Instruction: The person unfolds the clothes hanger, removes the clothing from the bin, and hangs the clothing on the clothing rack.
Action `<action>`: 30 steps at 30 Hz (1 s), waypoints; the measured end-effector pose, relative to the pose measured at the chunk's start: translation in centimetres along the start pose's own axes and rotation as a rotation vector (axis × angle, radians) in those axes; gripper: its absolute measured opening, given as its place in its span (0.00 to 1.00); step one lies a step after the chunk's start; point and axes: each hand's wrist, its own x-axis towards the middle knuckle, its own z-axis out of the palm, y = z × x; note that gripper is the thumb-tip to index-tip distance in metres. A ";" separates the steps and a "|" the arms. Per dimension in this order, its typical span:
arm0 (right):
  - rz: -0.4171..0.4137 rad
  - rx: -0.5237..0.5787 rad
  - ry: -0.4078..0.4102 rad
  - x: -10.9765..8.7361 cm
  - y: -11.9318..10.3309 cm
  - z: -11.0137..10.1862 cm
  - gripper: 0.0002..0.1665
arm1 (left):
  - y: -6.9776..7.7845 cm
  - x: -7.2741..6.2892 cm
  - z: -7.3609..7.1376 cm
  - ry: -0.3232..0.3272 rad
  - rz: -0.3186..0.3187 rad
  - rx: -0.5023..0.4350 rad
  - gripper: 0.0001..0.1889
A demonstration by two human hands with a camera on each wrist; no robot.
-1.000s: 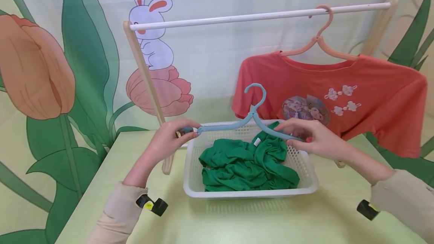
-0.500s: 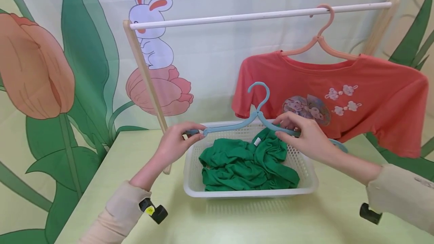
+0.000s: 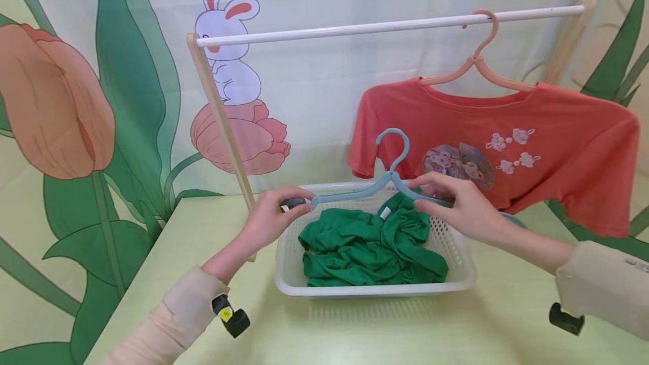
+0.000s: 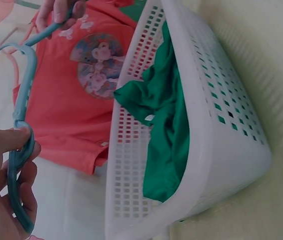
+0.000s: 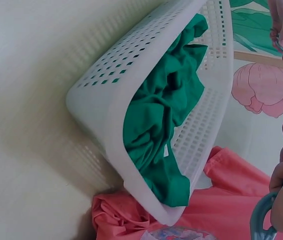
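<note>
A light blue clothes hanger (image 3: 376, 186) is held level above the back of a white basket (image 3: 385, 290), its hook pointing up. My left hand (image 3: 274, 213) pinches its left arm near the end; in the left wrist view that hand (image 4: 9, 175) has thumb and fingers round it. My right hand (image 3: 458, 204) grips the other arm, between the middle and the end, and a curved blue end shows below it in the right wrist view. Crumpled green clothing (image 3: 365, 246) with a small white label lies in the basket, below the hanger.
Behind the basket stands a rack with a white rail (image 3: 324, 31) and wooden posts (image 3: 220, 117). At its right a red T-shirt (image 3: 532, 145) hangs on a pink hanger (image 3: 476, 61). The basket rests on a pale green table (image 3: 243, 320), before a printed cloth backdrop.
The blue hanger has shifted slightly to the right, and my left hand has moved right with it. My right hand has slid inward along its arm. Basket and green clothing stay put.
</note>
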 end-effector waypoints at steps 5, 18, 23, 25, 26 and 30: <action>-0.002 0.008 -0.018 -0.3 0.2 -0.4 0.21 | 0.1 0.3 0.6 0.019 0.025 0.054 0.10; 0.082 -0.024 -0.047 -0.7 0.8 -1.4 0.23 | 0.6 1.2 1.4 -0.070 -0.051 -0.048 0.11; 0.050 -0.076 -0.011 -0.6 1.2 -1.7 0.23 | 0.7 1.7 1.5 -0.076 -0.038 -0.051 0.12; 0.051 -0.089 0.003 -0.6 1.3 -1.8 0.23 | 0.7 1.9 1.5 -0.082 -0.042 -0.055 0.12; 0.055 -0.091 0.006 -0.6 1.3 -1.9 0.23 | 0.7 2.0 1.6 -0.085 -0.045 -0.055 0.12; 0.076 -0.076 0.006 -0.7 1.2 -2.1 0.24 | 0.6 2.2 1.7 -0.094 -0.049 -0.060 0.12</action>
